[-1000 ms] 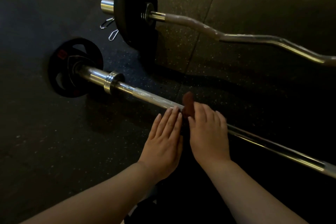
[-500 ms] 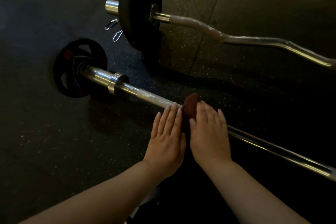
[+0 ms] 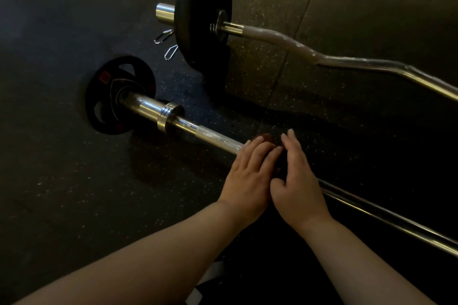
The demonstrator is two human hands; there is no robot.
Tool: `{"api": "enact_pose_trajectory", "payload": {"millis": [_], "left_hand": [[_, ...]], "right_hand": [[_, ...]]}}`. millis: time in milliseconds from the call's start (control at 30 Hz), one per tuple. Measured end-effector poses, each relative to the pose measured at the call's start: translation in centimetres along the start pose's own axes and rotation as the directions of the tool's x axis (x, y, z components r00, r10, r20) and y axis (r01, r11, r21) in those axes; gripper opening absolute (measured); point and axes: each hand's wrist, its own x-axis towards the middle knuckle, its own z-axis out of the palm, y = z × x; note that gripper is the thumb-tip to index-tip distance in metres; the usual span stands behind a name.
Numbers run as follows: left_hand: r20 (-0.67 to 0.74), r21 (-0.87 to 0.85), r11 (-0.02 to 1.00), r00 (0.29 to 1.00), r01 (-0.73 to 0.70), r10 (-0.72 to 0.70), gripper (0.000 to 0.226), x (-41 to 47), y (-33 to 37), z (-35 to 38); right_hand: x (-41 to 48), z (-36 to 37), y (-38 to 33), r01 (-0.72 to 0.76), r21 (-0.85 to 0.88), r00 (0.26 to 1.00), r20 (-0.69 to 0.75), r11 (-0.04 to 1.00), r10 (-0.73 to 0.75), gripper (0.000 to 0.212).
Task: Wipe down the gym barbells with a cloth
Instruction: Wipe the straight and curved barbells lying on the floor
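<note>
A straight chrome barbell [image 3: 215, 136] lies on the dark rubber floor, with a small black plate [image 3: 119, 94] at its left end. Both my hands rest on its shaft near the middle. My left hand [image 3: 247, 176] lies flat, fingers together, pressing down on a reddish-brown cloth [image 3: 266, 136], of which only a small edge shows past the fingertips. My right hand [image 3: 297, 181] stands on its edge right beside it, fingers straight and thumb apart, gripping nothing that I can see. A curl bar [image 3: 347, 60] with a large black plate [image 3: 200, 15] lies farther away.
Two loose spring clips [image 3: 164, 37] lie on the floor beside the large plate. A chrome collar [image 3: 168, 116] sits on the straight bar's sleeve. The straight bar runs on to the lower right edge. Speckled rubber floor tiles [image 3: 62, 181] surround both bars.
My right hand has turned from flat onto its edge. Both hands have edged forward over the bar, and less of the cloth shows than before.
</note>
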Motion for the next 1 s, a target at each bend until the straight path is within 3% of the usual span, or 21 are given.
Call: {"api": "enact_pose_trajectory", "payload": {"millis": [67, 133, 233, 300, 433, 500, 633, 733, 800, 900, 1000], "left_hand": [[-0.070, 0.047, 0.998, 0.996, -0.047, 0.050, 0.071, -0.2, -1.1, 0.0], [-0.139, -0.020, 1.000, 0.990, -0.022, 0.019, 0.061, -0.3, -2.1, 0.1], [-0.215, -0.230, 0.954, 0.947, 0.191, -0.241, 0.043, -0.1, -2.6, 0.2], [-0.192, -0.278, 0.922, 0.925, 0.269, -0.328, 0.042, 0.2, -1.6, 0.3], [-0.192, -0.040, 0.998, 0.980, 0.045, -0.052, 0.055, 0.5, 0.9, 1.4], [-0.195, -0.056, 0.998, 0.980, 0.031, -0.041, 0.054, 0.6, -0.4, 1.0], [-0.308, -0.210, 0.960, 0.919, 0.187, -0.247, 0.024, 0.2, -3.0, -0.2], [-0.257, -0.313, 0.874, 0.853, 0.371, -0.454, 0.028, 1.0, -1.1, -0.8], [-0.221, -0.264, 0.893, 0.878, 0.365, -0.425, 0.034, 1.3, 1.0, -0.8], [-0.196, -0.145, 0.965, 0.949, 0.220, -0.246, 0.043, 0.3, 2.1, 0.4], [-0.260, -0.044, 0.984, 0.949, 0.174, -0.180, 0.056, -0.5, -0.4, 0.8]], "right_hand": [[0.0, 0.1, 0.0, -0.009, -0.008, 1.000, -0.015, 1.000, 0.008, 0.081], [-0.1, 0.0, 0.1, -0.012, -0.007, 1.000, -0.018, 1.000, 0.012, 0.075], [-0.1, 0.0, 0.3, 0.020, -0.060, 1.000, 0.011, 0.998, -0.020, 0.067], [0.0, 0.1, 0.2, 0.019, -0.092, 1.000, 0.025, 0.996, -0.017, 0.064], [0.1, 0.4, 0.0, -0.002, -0.070, 1.000, -0.006, 0.998, 0.002, 0.071], [0.0, 0.2, 0.1, 0.000, -0.079, 1.000, 0.011, 0.997, 0.001, 0.076], [0.0, -0.5, 0.1, -0.016, -0.074, 0.998, 0.058, 0.997, 0.021, 0.080], [0.0, -0.4, -0.2, -0.030, -0.091, 0.997, 0.074, 0.995, 0.037, 0.081], [0.2, -0.4, -0.6, -0.051, -0.061, 0.995, 0.078, 0.997, 0.056, 0.079], [0.1, -0.5, -0.6, -0.065, -0.049, 0.995, 0.070, 0.997, 0.068, 0.072], [0.3, -1.0, -0.6, -0.061, -0.078, 0.988, 0.135, 0.995, 0.071, 0.082]]}}
